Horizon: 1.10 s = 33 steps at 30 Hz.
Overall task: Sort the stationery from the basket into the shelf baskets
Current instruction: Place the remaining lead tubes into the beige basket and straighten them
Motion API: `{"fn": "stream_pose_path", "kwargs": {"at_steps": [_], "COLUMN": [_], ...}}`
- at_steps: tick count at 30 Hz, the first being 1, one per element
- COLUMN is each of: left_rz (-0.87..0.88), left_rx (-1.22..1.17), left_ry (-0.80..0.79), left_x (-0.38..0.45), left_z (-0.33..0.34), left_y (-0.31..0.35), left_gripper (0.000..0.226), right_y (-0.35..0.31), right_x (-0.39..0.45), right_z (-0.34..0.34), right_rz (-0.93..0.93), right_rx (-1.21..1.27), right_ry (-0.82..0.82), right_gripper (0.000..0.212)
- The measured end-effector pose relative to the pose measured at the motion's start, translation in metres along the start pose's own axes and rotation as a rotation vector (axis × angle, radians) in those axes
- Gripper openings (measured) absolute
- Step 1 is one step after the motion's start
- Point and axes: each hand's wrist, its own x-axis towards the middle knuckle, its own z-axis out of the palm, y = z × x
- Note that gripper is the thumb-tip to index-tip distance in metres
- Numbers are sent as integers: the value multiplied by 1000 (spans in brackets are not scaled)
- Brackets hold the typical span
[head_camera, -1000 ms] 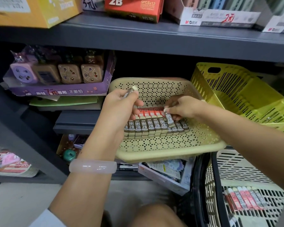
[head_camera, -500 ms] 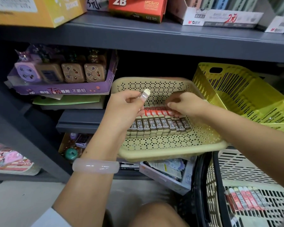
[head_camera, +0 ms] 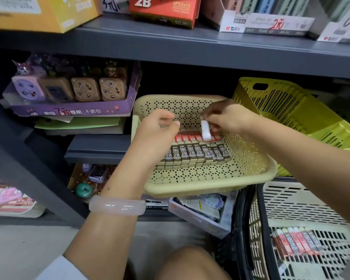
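The right hand [head_camera: 228, 116] pinches a small white oblong eraser [head_camera: 206, 132] by its upper end, the lower end hanging just above the red-topped far ends of the row of brown 2B lead cases [head_camera: 194, 153] laid side by side in the beige perforated plastic shelf basket [head_camera: 210, 178]. The left hand [head_camera: 156, 128] hovers over the left end of that row with its fingers curled inward; whether it holds anything I cannot tell — nothing shows between the fingers.

The chief risk, as I judge it, is the thin grip: held only by its top edge, the eraser could swing or slip and land across the packed cases instead of in a bare part of the basket. A push downward to seat it could nudge the neat row out of line, since the cases lie loose and tight together.

The beige basket also juts forward over the edge of the dark grey metal shelf [head_camera: 97, 148], so weight pressed on its near rim might tip it toward the white slatted plastic carrying basket with black rim [head_camera: 291, 201] below at right, where more red and grey cases [head_camera: 297, 241] wait. There is also a sorting risk — an eraser may not belong among lead cases, and the yellow-green slatted basket [head_camera: 287, 110] just beside might be its proper place.
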Motion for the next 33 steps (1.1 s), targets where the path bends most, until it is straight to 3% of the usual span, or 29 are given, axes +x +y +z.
{"fn": "stream_pose_path", "kwargs": {"at_steps": [2, 8, 14, 18, 26, 33], "left_rz": [-9, 3, 15, 21, 37, 184], "left_rx": [-2, 19, 18, 31, 45, 46], "left_ry": [-12, -40, -45, -48, -27, 29], "left_x": [-1, -2, -1, -1, -8, -43], "left_z": [0, 0, -1, 0, 4, 24], "left_y": [1, 3, 3, 3, 6, 20], "left_gripper": [14, 10, 15, 16, 18, 22], "right_y": [10, 22, 27, 32, 32, 14], "right_x": [0, -1, -5, -2, -1, -48], "right_z": [1, 13, 5, 9, 11, -16], "right_rz": [73, -14, -263, -290, -289, -385], "right_rx": [-327, -386, -726, -782, -759, -544], "right_ry": [-81, -221, -467, -383, -377, -258], "right_gripper": [26, 28, 74, 76, 77, 51]}}
